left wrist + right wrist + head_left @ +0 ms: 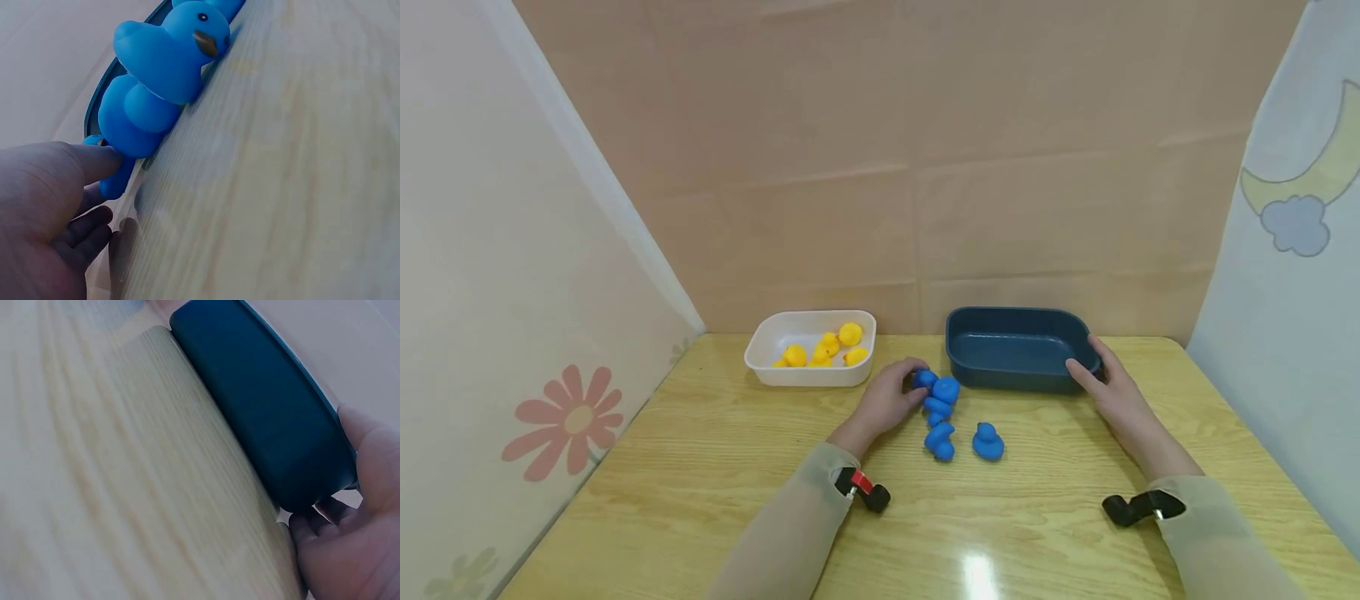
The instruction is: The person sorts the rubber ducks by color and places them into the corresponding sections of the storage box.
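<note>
My left hand (883, 400) pinches a blue rubber duck (925, 379) between thumb and fingers at the far end of a short row. In the left wrist view the thumb lies against the held duck (114, 185), partly hidden behind its neighbours. Several more blue ducks (939, 442) trail from there toward me, and a single blue duck (988, 443) sits to their right. My right hand (1116, 400) grips the right end of a dark blue dish (1015, 379), thumb over the rim. From the right wrist, fingers curl at the end of the dish (269, 419).
A white tray (808, 377) with several yellow ducks (795, 356) stands at the back left of the wooden table (700, 483). Behind the table rises a brown-covered wall (880, 183), with pale side walls left and right.
</note>
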Action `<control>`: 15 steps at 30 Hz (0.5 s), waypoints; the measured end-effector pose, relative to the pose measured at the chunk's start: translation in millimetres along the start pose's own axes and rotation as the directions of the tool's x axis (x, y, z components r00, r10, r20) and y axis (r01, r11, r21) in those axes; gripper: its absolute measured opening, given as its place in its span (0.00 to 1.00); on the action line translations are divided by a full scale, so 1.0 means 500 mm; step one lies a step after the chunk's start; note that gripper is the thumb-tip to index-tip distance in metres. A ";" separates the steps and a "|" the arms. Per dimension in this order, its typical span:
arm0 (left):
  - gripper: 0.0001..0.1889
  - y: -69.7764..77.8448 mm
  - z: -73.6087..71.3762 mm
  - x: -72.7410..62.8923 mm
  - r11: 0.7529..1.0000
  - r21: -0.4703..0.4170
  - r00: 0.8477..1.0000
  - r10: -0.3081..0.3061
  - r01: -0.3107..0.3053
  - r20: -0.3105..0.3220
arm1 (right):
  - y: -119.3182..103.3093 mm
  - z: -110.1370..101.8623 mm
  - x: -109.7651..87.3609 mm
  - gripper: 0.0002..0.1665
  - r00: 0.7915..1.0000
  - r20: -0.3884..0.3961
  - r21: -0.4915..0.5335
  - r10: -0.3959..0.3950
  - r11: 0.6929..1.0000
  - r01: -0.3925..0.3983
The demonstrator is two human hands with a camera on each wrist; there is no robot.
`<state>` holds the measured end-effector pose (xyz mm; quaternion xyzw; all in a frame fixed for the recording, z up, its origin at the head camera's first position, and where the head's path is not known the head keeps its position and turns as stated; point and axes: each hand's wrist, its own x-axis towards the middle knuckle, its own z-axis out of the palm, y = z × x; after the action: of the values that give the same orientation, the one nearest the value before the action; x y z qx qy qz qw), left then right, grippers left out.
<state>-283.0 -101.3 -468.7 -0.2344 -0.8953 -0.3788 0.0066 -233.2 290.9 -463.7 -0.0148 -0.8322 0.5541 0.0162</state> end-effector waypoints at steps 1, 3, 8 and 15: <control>0.17 0.000 0.000 0.000 1.000 -0.011 1.000 -0.007 0.007 -0.008 | 0.000 0.000 0.000 0.57 1.000 0.001 0.002 -0.002 1.000 0.002; 0.17 -0.001 -0.001 -0.001 0.999 -0.027 0.999 -0.021 0.020 -0.024 | -0.001 0.001 -0.002 0.57 1.000 -0.001 0.002 -0.007 1.000 0.007; 0.16 0.002 -0.003 -0.002 0.999 -0.034 0.997 -0.023 0.021 -0.069 | -0.002 0.002 -0.005 0.57 1.000 -0.006 -0.005 -0.010 1.000 0.010; 0.15 0.010 -0.006 -0.002 0.999 -0.038 0.989 0.021 -0.027 -0.144 | -0.002 0.000 -0.006 0.56 1.000 -0.003 -0.012 -0.005 1.000 0.005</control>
<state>-280.5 -100.5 -463.3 -0.2173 -0.8819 -0.4124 0.0708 -230.2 290.5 -462.8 -0.0136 -0.8356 0.5489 0.0186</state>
